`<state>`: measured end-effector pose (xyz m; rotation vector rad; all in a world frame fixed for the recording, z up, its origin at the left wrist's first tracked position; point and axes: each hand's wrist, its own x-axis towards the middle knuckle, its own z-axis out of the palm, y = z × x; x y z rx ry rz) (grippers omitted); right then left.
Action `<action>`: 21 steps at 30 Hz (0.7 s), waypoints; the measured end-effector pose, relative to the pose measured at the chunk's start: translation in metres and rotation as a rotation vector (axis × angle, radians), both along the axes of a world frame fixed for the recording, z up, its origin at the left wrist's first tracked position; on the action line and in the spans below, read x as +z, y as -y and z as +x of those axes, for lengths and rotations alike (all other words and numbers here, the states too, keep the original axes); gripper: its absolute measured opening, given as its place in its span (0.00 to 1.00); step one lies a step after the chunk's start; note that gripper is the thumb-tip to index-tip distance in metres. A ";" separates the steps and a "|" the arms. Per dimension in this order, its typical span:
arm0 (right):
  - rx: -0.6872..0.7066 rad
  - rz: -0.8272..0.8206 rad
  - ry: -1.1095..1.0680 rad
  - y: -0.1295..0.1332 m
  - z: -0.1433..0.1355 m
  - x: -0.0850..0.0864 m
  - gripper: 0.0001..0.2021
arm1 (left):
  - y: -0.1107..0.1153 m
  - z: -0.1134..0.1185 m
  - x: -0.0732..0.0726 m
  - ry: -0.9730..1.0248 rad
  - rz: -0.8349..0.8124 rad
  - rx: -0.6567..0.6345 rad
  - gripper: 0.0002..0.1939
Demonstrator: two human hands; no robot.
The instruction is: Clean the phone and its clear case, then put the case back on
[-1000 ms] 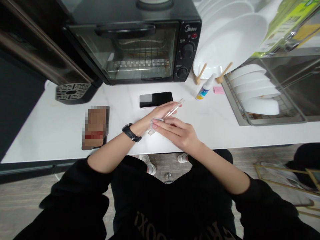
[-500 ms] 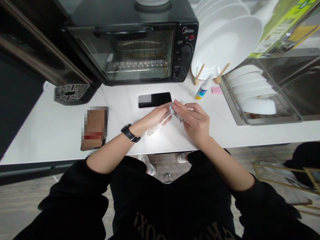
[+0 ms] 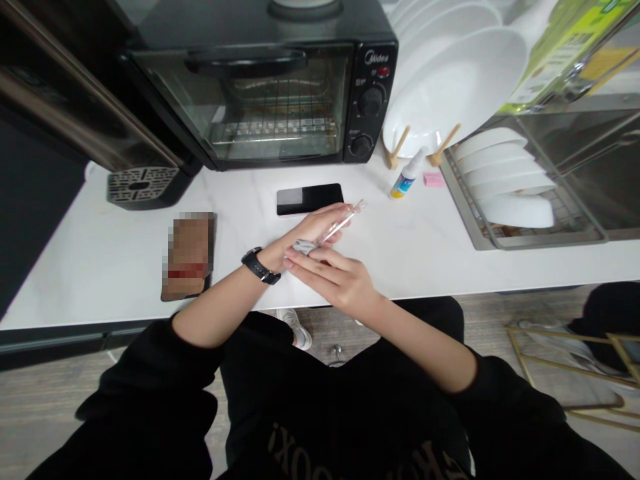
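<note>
- One clear plastic case [image 3: 338, 227] was clasped in the left hand [image 3: 320, 223] above the countertop [image 3: 425, 250].
- A grey cloth [image 3: 303, 246] was pinched against its near end by the right hand [image 3: 344, 281].

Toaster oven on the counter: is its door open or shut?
Shut. The glass door sits against the front of the toaster oven, beside the knob panel, its handle along the top.

A kitchen, with toaster oven [image 3: 260, 100] (a Midea), dish rack [image 3: 550, 220] and plates [image 3: 460, 87].
</note>
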<state>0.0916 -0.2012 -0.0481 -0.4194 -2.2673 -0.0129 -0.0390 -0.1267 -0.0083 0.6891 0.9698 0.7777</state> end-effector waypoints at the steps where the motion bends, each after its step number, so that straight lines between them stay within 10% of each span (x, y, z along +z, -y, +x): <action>1: 0.004 0.004 0.007 -0.002 0.003 0.001 0.27 | 0.001 0.000 0.002 -0.009 -0.008 0.002 0.08; 14: -0.250 0.037 -0.191 -0.069 0.069 0.007 0.37 | 0.011 0.000 0.001 -0.057 0.161 -0.015 0.13; 21: -0.217 0.012 -0.209 -0.048 0.048 0.001 0.35 | 0.007 -0.003 -0.005 -0.041 0.143 0.022 0.09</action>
